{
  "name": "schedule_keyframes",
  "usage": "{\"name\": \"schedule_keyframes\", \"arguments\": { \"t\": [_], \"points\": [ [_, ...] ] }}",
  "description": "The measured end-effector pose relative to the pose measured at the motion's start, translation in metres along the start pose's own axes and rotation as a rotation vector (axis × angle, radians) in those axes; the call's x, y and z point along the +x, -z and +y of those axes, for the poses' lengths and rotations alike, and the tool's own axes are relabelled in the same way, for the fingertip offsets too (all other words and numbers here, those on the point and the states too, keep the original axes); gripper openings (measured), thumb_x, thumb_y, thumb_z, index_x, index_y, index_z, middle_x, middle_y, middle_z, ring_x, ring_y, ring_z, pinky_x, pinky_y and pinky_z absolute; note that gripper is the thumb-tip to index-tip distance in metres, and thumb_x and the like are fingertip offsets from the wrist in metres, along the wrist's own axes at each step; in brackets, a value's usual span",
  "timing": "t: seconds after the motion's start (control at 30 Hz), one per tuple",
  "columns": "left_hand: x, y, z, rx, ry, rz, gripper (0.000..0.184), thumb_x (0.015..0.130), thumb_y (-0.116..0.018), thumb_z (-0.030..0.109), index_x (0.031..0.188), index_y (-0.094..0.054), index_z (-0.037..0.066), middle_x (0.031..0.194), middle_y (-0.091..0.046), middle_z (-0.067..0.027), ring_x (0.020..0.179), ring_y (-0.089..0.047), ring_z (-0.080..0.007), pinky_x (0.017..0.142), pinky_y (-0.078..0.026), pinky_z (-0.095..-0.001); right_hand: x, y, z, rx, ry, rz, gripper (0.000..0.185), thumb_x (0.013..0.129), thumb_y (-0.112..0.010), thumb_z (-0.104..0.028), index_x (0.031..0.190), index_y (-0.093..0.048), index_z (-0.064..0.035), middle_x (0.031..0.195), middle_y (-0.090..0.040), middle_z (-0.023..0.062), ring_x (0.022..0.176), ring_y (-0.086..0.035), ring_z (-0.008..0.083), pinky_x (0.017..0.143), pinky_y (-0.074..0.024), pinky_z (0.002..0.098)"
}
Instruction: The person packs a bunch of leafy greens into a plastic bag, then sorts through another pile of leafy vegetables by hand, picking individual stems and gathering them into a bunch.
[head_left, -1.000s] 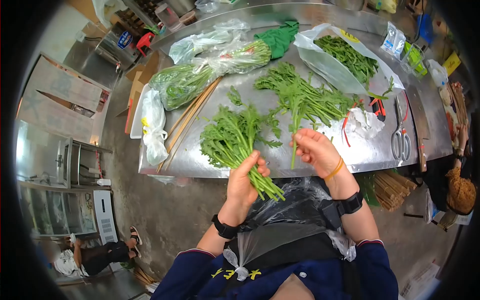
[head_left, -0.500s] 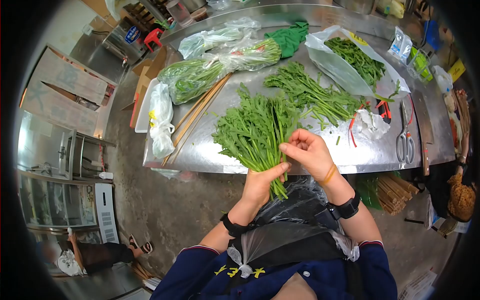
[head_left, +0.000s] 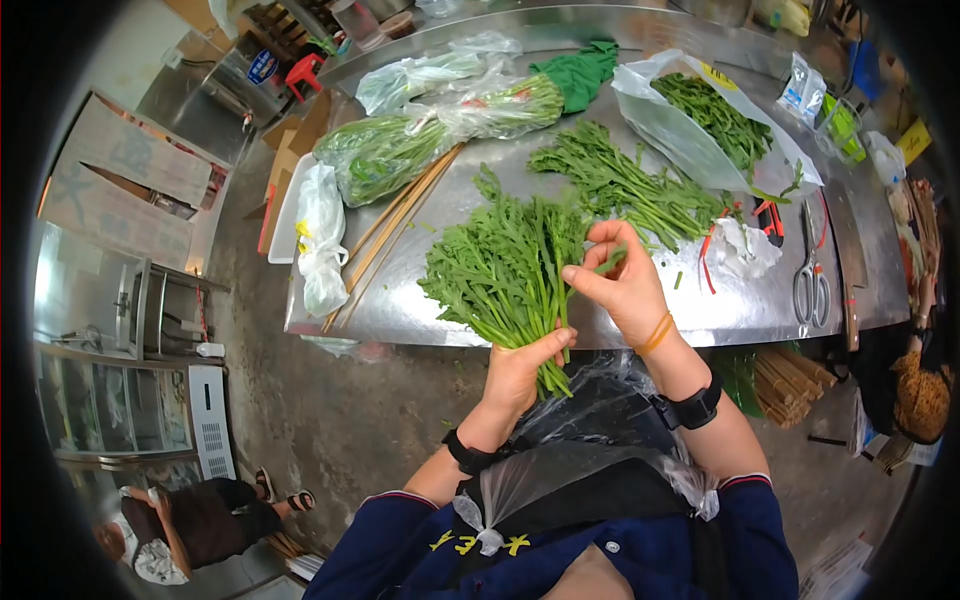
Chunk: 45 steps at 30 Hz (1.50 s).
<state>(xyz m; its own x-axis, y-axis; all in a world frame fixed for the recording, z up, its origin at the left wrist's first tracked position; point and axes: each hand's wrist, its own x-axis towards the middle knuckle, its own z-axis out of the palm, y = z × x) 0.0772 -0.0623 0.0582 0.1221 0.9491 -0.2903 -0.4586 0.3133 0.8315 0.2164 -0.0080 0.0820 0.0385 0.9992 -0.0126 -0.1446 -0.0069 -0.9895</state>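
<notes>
My left hand [head_left: 520,370] is closed around the lower stems of a bunch of chrysanthemum greens [head_left: 505,265], held upright over the table's near edge with the leaves fanned out above. The cut stem ends poke out below my fist. At the bunch's right side, my right hand [head_left: 628,290] has its fingers curled, with a small green leaf [head_left: 611,260] between thumb and fingers. A loose pile of the same greens [head_left: 640,190] lies on the steel table [head_left: 450,322] just beyond. Farther right, an open plastic bag [head_left: 645,125] contains more greens.
Plastic-wrapped vegetables [head_left: 385,155], a knotted white bag [head_left: 322,240] and long wooden sticks [head_left: 405,225] lie left. At right are crumpled paper [head_left: 747,248], scissors [head_left: 811,285] and a long knife [head_left: 848,250]. A person [head_left: 190,525] stands at lower left.
My right hand has moved up and slightly away from the stems, and a leaf now shows between its fingers. The bunch shifted slightly left. The person at lower left has moved.
</notes>
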Motion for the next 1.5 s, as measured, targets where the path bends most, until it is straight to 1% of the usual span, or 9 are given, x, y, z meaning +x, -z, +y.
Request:
{"name": "schedule_keyframes", "arguments": {
  "t": [0.2, 0.43, 0.53, 0.6, 0.73, 0.83, 0.9, 1.03, 1.5],
  "points": [
    [-0.001, 0.002, 0.001, 0.041, 0.001, -0.030, 0.020, 0.074, -0.063, 0.002, 0.092, -0.055, -0.001, 0.079, -0.061, -0.0096, 0.070, -0.059, -0.0171, 0.053, -0.044, -0.0249, 0.011, 0.010, -0.010, -0.549, 0.537, 0.017, 0.020, 0.068, -0.065, -0.009, 0.086, -0.056, -0.0074, 0.071, -0.051, 0.0027, 0.064, -0.053, 0.0132, 0.051, -0.0397, 0.0250],
    [-0.001, 0.006, 0.001, 0.039, 0.048, -0.074, 0.020, 0.073, -0.063, 0.002, 0.091, -0.056, -0.001, 0.077, -0.061, -0.0092, 0.067, -0.058, -0.0164, 0.052, -0.044, -0.0243, 0.029, 0.017, -0.026, -0.999, 0.814, 0.130, 0.013, 0.072, -0.061, -0.009, 0.085, -0.060, -0.0105, 0.073, -0.052, 0.0017, 0.065, -0.055, 0.0196, 0.050, -0.0429, 0.0290],
    [0.000, 0.013, 0.002, -0.056, 0.072, -0.073, 0.022, 0.074, -0.062, 0.002, 0.095, -0.054, -0.001, 0.077, -0.060, -0.0098, 0.067, -0.057, -0.0168, 0.052, -0.044, -0.0246, 0.051, 0.021, -0.030, -0.934, 0.653, 0.166, 0.023, 0.074, -0.059, -0.008, 0.097, -0.059, -0.0089, 0.081, -0.056, 0.0037, 0.072, -0.058, 0.0200, 0.053, -0.0450, 0.0278],
    [-0.001, 0.015, 0.004, -0.127, 0.083, -0.061, 0.024, 0.075, -0.061, 0.002, 0.097, -0.053, -0.002, 0.077, -0.059, -0.0102, 0.066, -0.056, -0.0169, 0.053, -0.044, -0.0248, 0.068, 0.016, -0.034, -0.469, 0.623, 0.039, 0.037, 0.076, -0.059, -0.012, 0.112, -0.052, -0.0080, 0.099, -0.057, 0.0093, 0.083, -0.059, 0.0220, 0.060, -0.0470, 0.0281],
    [0.003, 0.023, 0.014, -0.295, 0.035, -0.048, 0.025, 0.078, -0.060, 0.004, 0.100, -0.051, -0.002, 0.083, -0.057, -0.0099, 0.074, -0.056, -0.0171, 0.057, -0.045, -0.0257, 0.082, 0.036, -0.005, -0.639, 0.551, 0.053, 0.050, 0.077, -0.059, -0.016, 0.124, -0.042, -0.0079, 0.122, -0.045, 0.0139, 0.097, -0.056, 0.0246, 0.072, -0.0472, 0.0294],
    [0.002, 0.034, 0.020, -0.366, -0.016, 0.048, 0.016, 0.081, -0.056, 0.009, 0.095, -0.051, 0.003, 0.081, -0.054, -0.0071, 0.075, -0.051, -0.0171, 0.057, -0.043, -0.0255, 0.078, 0.092, 0.039, -0.511, 0.251, 0.146, 0.026, 0.078, -0.058, -0.014, 0.102, -0.058, -0.0052, 0.096, -0.061, 0.0102, 0.084, -0.062, 0.0211, 0.071, -0.0479, 0.0272],
    [0.006, 0.045, 0.022, -0.438, -0.004, 0.076, 0.015, 0.082, -0.055, 0.011, 0.095, -0.051, 0.004, 0.081, -0.054, -0.0067, 0.075, -0.051, -0.0173, 0.057, -0.043, -0.0254, 0.057, 0.101, 0.024, -0.910, 0.164, 0.286, 0.013, 0.076, -0.058, -0.014, 0.087, -0.063, -0.0083, 0.080, -0.063, 0.0076, 0.070, -0.062, 0.0214, 0.065, -0.0473, 0.0298],
    [0.012, 0.040, 0.035, -0.476, 0.045, 0.093, 0.014, 0.086, -0.051, 0.015, 0.096, -0.051, 0.005, 0.081, -0.054, -0.0055, 0.074, -0.052, -0.0170, 0.057, -0.044, -0.0252, 0.053, 0.101, 0.029, -1.288, 0.241, 0.276, 0.010, 0.074, -0.058, -0.019, 0.080, -0.064, -0.0129, 0.079, -0.059, 0.0056, 0.072, -0.058, 0.0268, 0.064, -0.0456, 0.0374],
    [0.007, 0.024, 0.033, -0.269, 0.022, 0.021, 0.020, 0.079, -0.057, 0.005, 0.098, -0.052, 0.000, 0.083, -0.058, -0.0107, 0.078, -0.057, -0.0228, 0.062, -0.048, -0.0297, 0.080, 0.094, 0.022, -1.510, 0.003, 0.176, 0.012, 0.075, -0.055, -0.017, 0.082, -0.063, -0.0130, 0.085, -0.060, 0.0090, 0.077, -0.059, 0.0278, 0.068, -0.0456, 0.0384]
  ]
}}
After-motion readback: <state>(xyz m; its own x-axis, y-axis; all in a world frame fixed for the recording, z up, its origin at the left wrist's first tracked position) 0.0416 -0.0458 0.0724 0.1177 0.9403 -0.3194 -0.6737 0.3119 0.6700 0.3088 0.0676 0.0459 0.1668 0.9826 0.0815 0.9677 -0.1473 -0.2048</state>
